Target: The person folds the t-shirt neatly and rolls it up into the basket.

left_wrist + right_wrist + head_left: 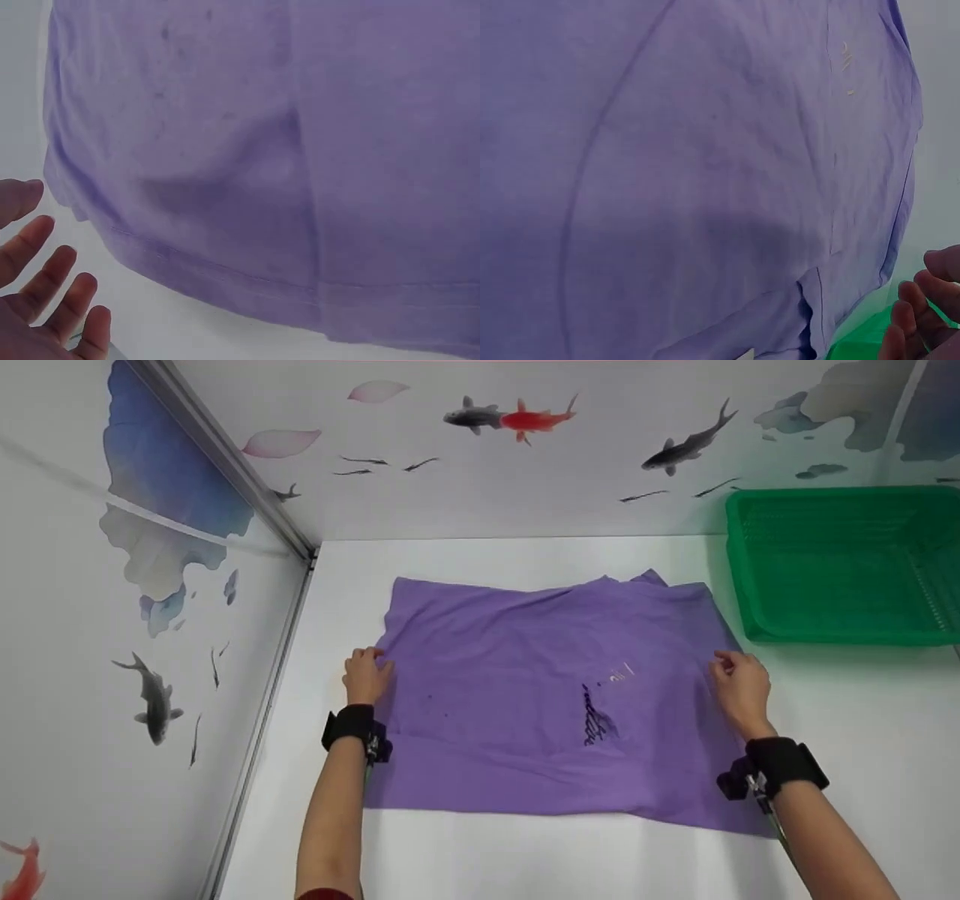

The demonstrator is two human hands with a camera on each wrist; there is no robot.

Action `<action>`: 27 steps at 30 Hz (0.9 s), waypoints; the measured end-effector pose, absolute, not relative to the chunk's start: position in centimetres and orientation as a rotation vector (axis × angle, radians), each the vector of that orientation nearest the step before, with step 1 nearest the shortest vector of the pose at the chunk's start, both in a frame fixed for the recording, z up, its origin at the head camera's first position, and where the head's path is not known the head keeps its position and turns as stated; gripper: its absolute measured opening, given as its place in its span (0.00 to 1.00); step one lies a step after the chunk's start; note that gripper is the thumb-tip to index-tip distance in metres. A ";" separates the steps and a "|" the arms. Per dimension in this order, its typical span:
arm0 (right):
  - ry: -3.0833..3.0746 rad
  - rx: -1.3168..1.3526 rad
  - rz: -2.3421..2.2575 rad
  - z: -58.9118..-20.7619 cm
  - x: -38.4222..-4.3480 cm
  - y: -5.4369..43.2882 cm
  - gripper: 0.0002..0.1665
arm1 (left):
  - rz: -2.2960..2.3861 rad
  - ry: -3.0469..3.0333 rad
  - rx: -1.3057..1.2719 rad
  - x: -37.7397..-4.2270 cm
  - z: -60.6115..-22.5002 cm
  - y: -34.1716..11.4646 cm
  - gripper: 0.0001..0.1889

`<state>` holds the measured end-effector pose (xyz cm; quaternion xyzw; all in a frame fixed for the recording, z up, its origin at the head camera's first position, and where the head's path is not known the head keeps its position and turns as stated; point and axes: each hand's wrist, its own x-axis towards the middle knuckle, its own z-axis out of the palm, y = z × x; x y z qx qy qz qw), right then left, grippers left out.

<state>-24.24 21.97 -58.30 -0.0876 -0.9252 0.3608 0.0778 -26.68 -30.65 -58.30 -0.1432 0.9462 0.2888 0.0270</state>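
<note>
Garment [487, 660] first, going by the head view: purple, kinda wrinkled, spread out on the white table [487, 855] with a hand at each side edge. Left hand [367, 676] back side up, fingers pointing away from the body, thumb out toward the fabric. Right hand [741, 686] over at the opposite edge, tilted inward with fingers loosely bent. Hands well apart, forearms stretched forward, black straps [787, 765] on both wrists. Black lettering [596, 716] on the right half of the fabric, and a green basket [862, 639] past the right hand, near the garment's far right corner. Can't really tell from up here about contact at the edges.

Left wrist view: fingers [56, 277] fanned out with clear gaps, pretty relaxed, free of the fabric. Just beside the curved hem [195, 274], with a sliver of white in between.

Right wrist view: fingers softly bent and bunched close, thumb near the forefinger, can't tell if touching. Off the fabric too, just past its edge, with a patch of basket green behind the fingertips.
</note>
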 end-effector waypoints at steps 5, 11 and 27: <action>-2.826 -0.289 1.094 -57.7 -25.2 22.3 0.20 | 0.894 2.895 -0.414 -28.0 -57.3 -29.8 0.19; -2.863 -0.251 1.158 -57.6 -25.2 23.0 0.23 | 0.847 2.892 -0.392 -28.3 -56.7 -29.1 0.20; -2.974 -0.437 1.279 -55.4 -23.2 23.2 0.32 | 0.450 2.949 -0.086 -27.0 -54.7 -27.9 0.23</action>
